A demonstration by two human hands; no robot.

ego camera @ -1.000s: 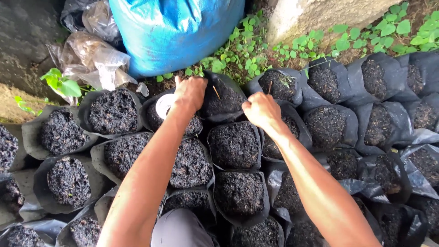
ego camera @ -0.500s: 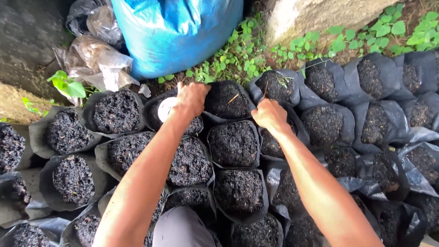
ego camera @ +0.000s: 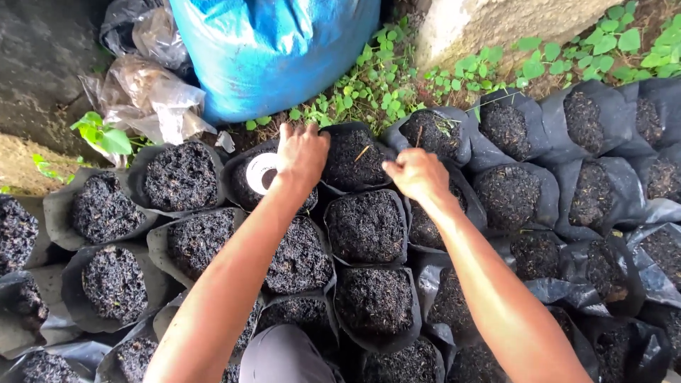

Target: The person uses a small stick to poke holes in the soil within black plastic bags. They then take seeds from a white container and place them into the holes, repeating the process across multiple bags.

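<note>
Black plastic grow bags packed with dark, coarse soil fill nearly all I can see from the head camera, standing shoulder to shoulder in rows. My left hand [ego camera: 302,152] reaches to the far row and lies, fingers spread, on the near left rim of the black soil-filled grow bag at the back [ego camera: 357,157], which holds a short pale stick [ego camera: 362,153] lying on its soil. I cannot tell whether that hand pinches the plastic or only presses on it. Just left of the wrist, a small white round cup-like container [ego camera: 262,172] sits in the neighbouring bag. My right hand [ego camera: 418,174] is curled into a loose fist at the right edge of the same back bag, between it and the next bag over [ego camera: 434,135]; it may be pinching the plastic there, but the closed fingers hide whatever they grip.

Behind the bags stands a large bright blue woven sack [ego camera: 273,50], with crumpled clear plastic bags [ego camera: 145,96] to its left, small green weeds [ego camera: 369,85] along the ground, and a pale concrete block [ego camera: 489,25] to the right.
</note>
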